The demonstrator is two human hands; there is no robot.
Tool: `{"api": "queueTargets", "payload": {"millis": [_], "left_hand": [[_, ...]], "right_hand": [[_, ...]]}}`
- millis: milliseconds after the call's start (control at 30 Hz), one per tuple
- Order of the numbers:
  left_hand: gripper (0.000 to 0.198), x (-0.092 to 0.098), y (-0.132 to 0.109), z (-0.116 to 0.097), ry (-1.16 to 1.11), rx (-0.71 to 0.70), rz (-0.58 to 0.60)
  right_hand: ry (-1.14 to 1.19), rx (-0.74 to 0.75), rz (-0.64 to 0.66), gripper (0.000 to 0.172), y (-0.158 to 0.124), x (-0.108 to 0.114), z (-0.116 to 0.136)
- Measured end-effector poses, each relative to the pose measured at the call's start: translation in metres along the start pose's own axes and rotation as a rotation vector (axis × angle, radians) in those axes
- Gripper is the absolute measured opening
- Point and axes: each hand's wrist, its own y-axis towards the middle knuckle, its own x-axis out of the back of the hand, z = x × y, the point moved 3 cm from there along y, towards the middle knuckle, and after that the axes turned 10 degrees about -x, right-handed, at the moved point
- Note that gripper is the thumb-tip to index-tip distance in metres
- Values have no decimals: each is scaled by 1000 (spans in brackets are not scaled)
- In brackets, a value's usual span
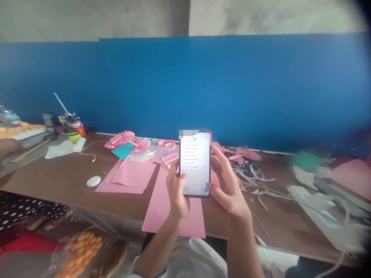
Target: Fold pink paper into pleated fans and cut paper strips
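Head view: both forearms rise from the bottom of the frame, and the person holds a smartphone [194, 164] upright at the centre, its lit screen facing the camera. The left hand [176, 189] cups the phone's lower left edge, its fingers curled together around it. The right hand [228, 185] grips the right edge, its fingers spread slightly behind the phone and its thumb resting low along the side.

Beneath the phone lies a pink paper sheet [174, 208] on a brown table [66, 181], with pink paper fans [119, 139] at eleven o'clock and white paper strips [255, 177] at three o'clock. At ten o'clock, a cup [75, 129] holds pens or similar tools, too small to tell apart, beside a yellow-green bowl [74, 136]. At seven o'clock, a clear plastic bag [78, 253] holds orange puffed snacks.
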Motion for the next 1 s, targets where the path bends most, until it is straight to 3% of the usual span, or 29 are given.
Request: {"api": "queueTargets", "payload": {"millis": [267,467,600,1000], "left_hand": [[40,-1,-1,1,25,13,3],[35,1,1,1,-31,2,-12],[34,0,2,-1,-21,7,17],[29,5,4,6,-33,35,-58]], "right_hand": [[-57,10,-67,72,2,2,-2],[-52,58,104,91,0,-1,-3],[-99,81,137,99,-4,0,-5],[92,-3,58,80,3,-20,-23]]}}
